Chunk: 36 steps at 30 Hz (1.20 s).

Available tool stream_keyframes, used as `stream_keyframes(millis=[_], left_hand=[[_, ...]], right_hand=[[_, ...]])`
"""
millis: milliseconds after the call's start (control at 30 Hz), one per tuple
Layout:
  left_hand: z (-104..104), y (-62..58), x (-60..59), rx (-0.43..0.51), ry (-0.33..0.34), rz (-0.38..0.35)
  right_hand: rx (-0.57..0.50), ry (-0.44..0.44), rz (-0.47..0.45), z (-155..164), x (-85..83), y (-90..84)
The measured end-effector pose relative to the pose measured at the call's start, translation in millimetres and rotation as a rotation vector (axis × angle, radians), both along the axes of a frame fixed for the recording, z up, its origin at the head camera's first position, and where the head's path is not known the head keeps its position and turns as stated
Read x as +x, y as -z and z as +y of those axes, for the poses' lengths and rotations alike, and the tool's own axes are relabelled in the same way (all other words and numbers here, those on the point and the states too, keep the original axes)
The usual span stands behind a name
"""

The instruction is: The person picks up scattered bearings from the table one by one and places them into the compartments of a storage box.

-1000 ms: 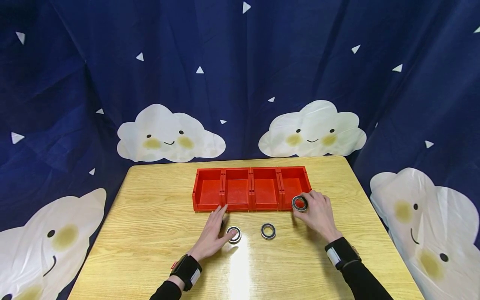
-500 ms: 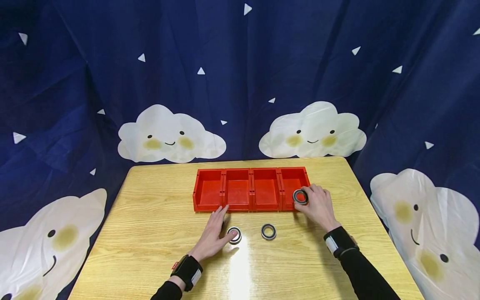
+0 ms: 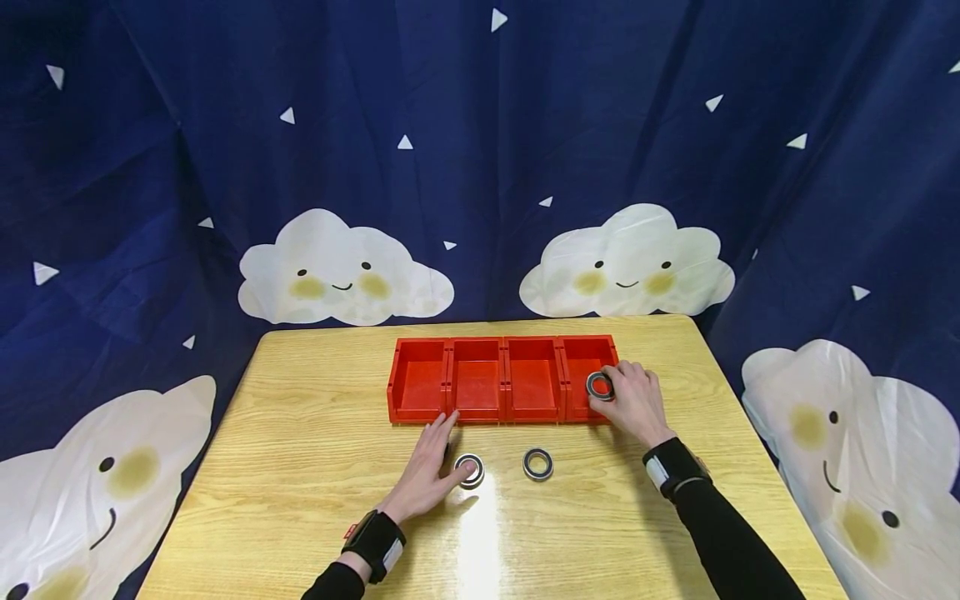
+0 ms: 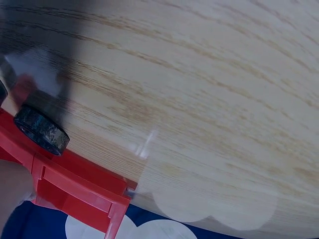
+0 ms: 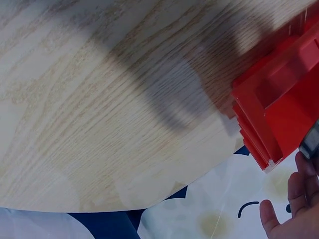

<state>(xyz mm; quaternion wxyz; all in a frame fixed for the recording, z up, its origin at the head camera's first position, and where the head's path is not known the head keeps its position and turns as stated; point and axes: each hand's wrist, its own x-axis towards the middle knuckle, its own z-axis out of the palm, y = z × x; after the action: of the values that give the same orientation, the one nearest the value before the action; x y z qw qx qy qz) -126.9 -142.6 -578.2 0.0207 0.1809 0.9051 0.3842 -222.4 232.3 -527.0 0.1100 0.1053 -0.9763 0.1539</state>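
Note:
A red tray [image 3: 447, 379] with several compartments stands on the wooden table [image 3: 300, 467]. My right hand [image 3: 632, 400] pinches a black and silver ring [image 3: 599, 385] over the rightmost compartment. My left hand [image 3: 427, 467] lies on the table with straight fingers, its thumb touching a second ring [image 3: 469, 470]. A third ring [image 3: 537, 463] lies free between the hands. In the left wrist view a ring [image 4: 42, 130] sits beside the tray's edge [image 4: 79, 191]. In the right wrist view the tray's corner [image 5: 279, 124] and my fingertips [image 5: 294, 209] show.
A dark blue curtain [image 3: 480, 150] with white clouds hangs behind and around the table. The table's right edge [image 3: 750, 433] is close to my right arm. The tray's three left compartments hold nothing.
My right hand has carried its ring away from me, from the tray's front right corner to above the rightmost compartment. The left hand and the other two rings have stayed put.

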Motion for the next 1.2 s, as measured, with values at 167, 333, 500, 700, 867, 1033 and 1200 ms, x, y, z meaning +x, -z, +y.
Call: stream_keyframes(millis=[167, 333, 500, 700, 867, 1033, 1200], left_hand=[[0.3, -1.0, 0.4, -0.009, -0.002, -0.015], [0.9, -1.3, 0.7, -0.016, -0.005, -0.016], [1.3, -0.9, 0.6, -0.015, -0.005, -0.022], [1.5, -1.2, 0.8, -0.022, -0.005, -0.023], [2.3, -3.3, 2.1, -0.018, -0.003, -0.035], [4.1, -4.4, 2.1, -0.015, -0.001, -0.031], [5.6, -3.4, 2.3, -0.003, 0.01, -0.001]], right_hand=[[0.037, -0.017, -0.004, -1.7, -7.6, -1.1], [0.062, -0.027, -0.028, -3.2, -14.6, -1.5], [0.09, -0.03, -0.059, -5.2, -19.6, -1.9], [0.176, -0.024, -0.102, -9.9, -25.7, -3.0], [0.282, -0.033, -0.133, -14.6, -29.8, -3.3], [0.367, -0.061, -0.152, -18.9, -32.3, -0.9], [0.391, -0.063, -0.182, -23.2, -33.1, 3.2]])
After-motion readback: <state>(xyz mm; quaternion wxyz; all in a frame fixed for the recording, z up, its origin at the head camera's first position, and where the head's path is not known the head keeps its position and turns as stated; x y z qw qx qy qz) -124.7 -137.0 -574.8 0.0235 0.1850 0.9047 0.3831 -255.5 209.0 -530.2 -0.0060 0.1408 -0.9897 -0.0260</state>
